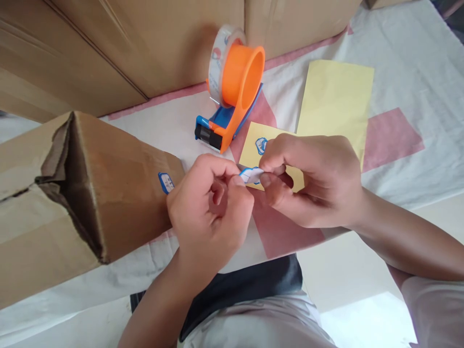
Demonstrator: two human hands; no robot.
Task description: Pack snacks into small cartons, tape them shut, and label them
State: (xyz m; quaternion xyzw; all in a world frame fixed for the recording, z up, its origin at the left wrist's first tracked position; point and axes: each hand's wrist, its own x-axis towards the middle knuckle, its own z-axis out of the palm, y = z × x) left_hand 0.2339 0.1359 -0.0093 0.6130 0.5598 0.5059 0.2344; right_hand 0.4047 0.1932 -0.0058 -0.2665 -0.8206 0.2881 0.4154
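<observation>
Between both hands is a small white sticker [251, 176] with a blue edge. My left hand [213, 208] pinches its left end between thumb and forefinger. Its right end is in the closed fingertips of my right hand [311, 179]. Under and behind the right hand lies a yellow sheet [250, 150] bearing another blue-edged sticker [261, 145]; the hand hides part of this sheet. Left of my left hand, a cardboard box [134, 183] carries a similar sticker [166, 183] near its edge.
An orange and blue tape dispenser [239, 82] with a clear tape roll stands beyond my hands. A larger yellow sheet [335, 96] rests on the white and pink cloth [409, 87]. Big cardboard boxes [174, 38] line the back. The left box has a torn, gaping edge.
</observation>
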